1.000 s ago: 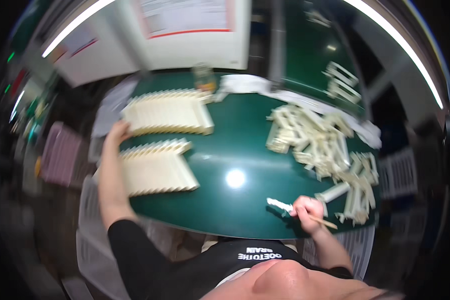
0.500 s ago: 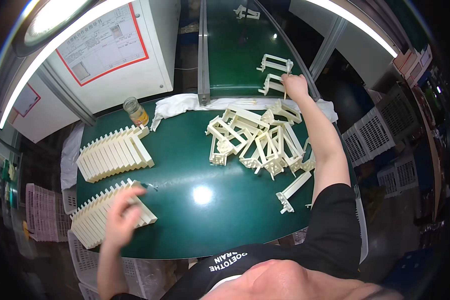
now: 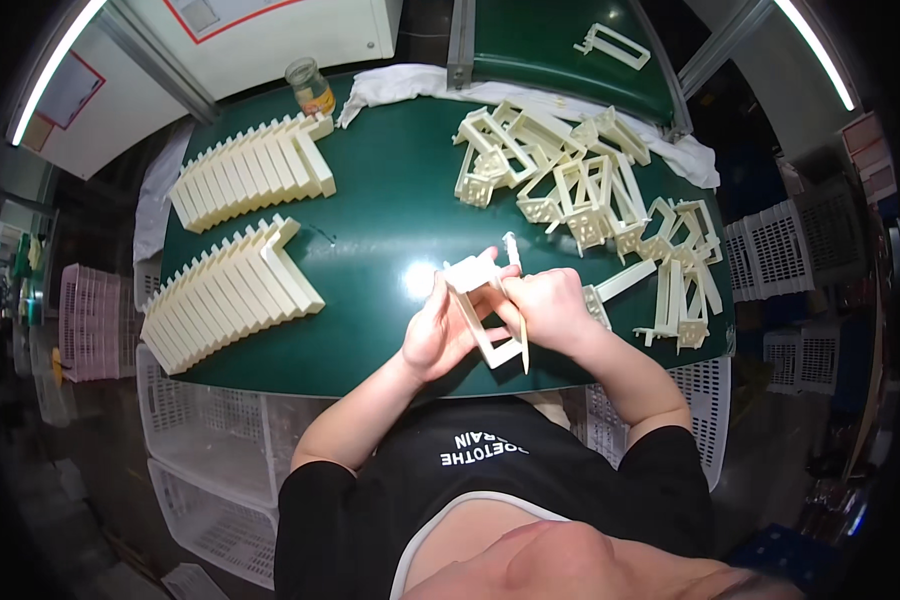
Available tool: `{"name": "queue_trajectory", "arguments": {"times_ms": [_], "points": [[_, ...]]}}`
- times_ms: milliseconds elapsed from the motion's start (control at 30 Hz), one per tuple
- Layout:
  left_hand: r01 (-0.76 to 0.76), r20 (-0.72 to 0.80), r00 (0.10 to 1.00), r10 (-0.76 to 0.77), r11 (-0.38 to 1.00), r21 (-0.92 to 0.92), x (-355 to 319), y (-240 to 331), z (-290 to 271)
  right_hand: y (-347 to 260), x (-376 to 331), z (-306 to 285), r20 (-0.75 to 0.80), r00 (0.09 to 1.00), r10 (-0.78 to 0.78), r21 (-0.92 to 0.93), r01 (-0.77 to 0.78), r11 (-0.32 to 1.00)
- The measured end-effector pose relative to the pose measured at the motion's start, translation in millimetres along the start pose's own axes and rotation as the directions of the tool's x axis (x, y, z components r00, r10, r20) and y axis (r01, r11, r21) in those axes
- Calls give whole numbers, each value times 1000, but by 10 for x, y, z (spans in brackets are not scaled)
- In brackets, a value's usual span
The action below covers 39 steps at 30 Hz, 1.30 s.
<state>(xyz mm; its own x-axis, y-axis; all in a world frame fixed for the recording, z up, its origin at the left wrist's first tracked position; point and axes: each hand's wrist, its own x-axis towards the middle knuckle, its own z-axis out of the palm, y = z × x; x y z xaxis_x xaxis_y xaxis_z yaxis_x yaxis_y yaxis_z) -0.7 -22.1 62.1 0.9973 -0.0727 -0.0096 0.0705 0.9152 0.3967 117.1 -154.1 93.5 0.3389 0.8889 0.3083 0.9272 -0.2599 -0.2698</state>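
Observation:
Both my hands meet over the near middle of the green table. In my left hand [image 3: 433, 332] is a cream plastic rectangular frame [image 3: 469, 316], tilted, with its open side toward me. My right hand [image 3: 553, 312] is closed around a thin pale stick [image 3: 525, 350] whose pointed end sticks out below the fist. The right fingers are up against the frame's upper end, and the stick's other end is hidden. Just beyond the hands lies a small cream part [image 3: 512, 250]. A loose pile of similar frames [image 3: 580, 190] spreads to the far right.
Two neat rows of cream frames, a far row [image 3: 250, 172] and a near row [image 3: 232, 295], stand at the left. A glass jar [image 3: 310, 88] and a white cloth [image 3: 400, 84] sit along the back. Another frame [image 3: 618, 47] lies on the green belt [image 3: 530, 50] beyond.
My right hand has come back from the belt with a frame and the stick. My left hand has left the near row and now holds the frame. More frames lie at the right.

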Motion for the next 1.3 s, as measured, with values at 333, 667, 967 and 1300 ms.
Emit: {"name": "queue_trajectory", "arguments": {"times_ms": [333, 667, 967, 1300], "points": [[84, -67, 996, -57, 842, 533, -408, 162, -390, 24, 115, 39, 345, 927, -147, 40, 142, 989], [-4, -90, 996, -23, 959, -283, -368, -51, -650, -84, -430, 484, -188, 912, 365, 967, 108, 229], [91, -123, 984, -131, 953, -289, -300, -120, -659, -184, -213, 664, -93, 920, 382, 943, -42, 331], [67, -80, 991, -107, 915, -397, -389, -191, -676, -375, -259, 598, 97, 908, 408, 952, -204, 227]]}}
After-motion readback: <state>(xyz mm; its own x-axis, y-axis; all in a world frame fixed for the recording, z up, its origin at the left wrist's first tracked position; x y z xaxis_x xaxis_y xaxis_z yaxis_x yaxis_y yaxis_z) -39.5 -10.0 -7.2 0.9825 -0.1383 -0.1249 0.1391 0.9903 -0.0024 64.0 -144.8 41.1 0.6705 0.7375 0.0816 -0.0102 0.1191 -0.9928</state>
